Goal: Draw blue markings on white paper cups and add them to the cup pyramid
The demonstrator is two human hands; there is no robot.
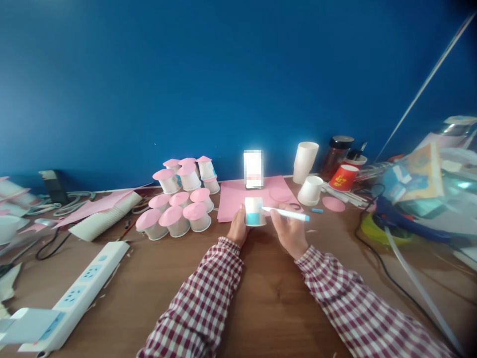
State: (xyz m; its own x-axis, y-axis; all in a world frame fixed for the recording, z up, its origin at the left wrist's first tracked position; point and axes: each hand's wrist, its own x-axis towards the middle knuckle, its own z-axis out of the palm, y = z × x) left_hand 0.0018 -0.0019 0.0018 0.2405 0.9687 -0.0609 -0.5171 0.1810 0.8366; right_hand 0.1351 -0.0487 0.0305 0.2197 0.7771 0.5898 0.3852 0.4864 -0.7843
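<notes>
My left hand [238,226] is closed on the left side of a white paper cup [254,205], held upside down with its rim at the bottom. A blue patch shows on the cup's front. Between the fingers of my right hand [288,229] is a white marker pen [286,214] with a blue end, its tip pointing left, at or very near the cup's right side. A small blue pen cap [317,211] lies to the right of the marker. Behind the cup, pink paper sheets [231,196] lie on the table.
Several upturned cups with pink cone tops [175,219] stand at left. A phone [254,171] leans at the wall. White cups [310,190], a red cup [345,178] and a blue glue gun [406,219] are at right. A power strip [84,293] lies left front.
</notes>
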